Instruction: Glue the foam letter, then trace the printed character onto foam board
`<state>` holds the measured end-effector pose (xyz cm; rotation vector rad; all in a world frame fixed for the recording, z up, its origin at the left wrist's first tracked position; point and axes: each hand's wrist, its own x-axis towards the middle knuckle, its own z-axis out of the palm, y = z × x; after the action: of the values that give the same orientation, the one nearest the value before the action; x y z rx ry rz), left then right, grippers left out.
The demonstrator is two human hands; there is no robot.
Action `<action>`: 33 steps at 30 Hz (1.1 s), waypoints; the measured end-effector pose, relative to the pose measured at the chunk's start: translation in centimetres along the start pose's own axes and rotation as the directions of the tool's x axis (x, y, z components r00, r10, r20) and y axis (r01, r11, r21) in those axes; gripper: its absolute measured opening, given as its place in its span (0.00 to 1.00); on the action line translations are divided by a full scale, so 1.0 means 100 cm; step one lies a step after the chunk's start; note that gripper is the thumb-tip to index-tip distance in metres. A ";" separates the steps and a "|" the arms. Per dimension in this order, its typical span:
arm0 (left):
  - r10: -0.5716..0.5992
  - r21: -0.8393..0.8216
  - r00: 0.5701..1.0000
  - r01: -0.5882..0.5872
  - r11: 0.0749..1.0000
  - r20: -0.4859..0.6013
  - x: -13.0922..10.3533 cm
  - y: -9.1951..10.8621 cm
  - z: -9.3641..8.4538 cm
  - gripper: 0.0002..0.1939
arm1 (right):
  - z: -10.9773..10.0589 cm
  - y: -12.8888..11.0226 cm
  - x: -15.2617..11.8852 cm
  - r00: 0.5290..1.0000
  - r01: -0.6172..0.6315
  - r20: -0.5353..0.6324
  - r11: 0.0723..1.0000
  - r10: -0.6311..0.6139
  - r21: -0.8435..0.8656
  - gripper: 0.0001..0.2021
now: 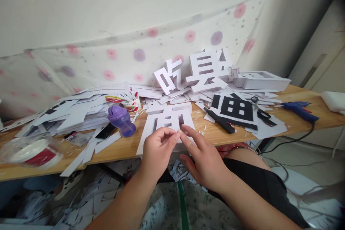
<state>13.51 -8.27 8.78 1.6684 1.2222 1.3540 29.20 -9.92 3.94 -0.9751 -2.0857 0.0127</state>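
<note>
Nearest, a bare left hand [159, 152], fingers curled in, thumb drawn toward the forefinger, and a bare right hand [207, 156], fingers loosely spread, forefinger reaching to the left thumb. Hands together at the fingertips; cannot tell whether pinching anything small between them. Directly beneath and just beyond both, a white block-like character [173, 121] with cut-out slots, flat at the near edge of a pale wooden surface [126, 147]. Long slots running away from the wearer; overall long axis hard to judge, near part covered. Left hand nearer its middle, right hand nearer its right side. Farther left, a translucent purple plastic cup [121, 120]; farther right, a black-and-white panel [244, 114], black-handled scissors [259, 107] and a blue glue gun [300, 111]. Behind, propped white characters [205, 66] among pale scraps, then a white wall sheet [94, 61] with pink and purple dots.
</note>
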 end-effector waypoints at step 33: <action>-0.187 -0.432 0.974 0.224 0.874 0.126 -0.001 -0.003 0.002 0.08 | 0.000 -0.002 -0.007 0.985 -0.173 0.098 0.754 0.144 0.634 0.32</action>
<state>13.65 -8.23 8.37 1.2207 0.9250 1.3003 29.32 -10.50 3.54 -0.7111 -1.8145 0.7980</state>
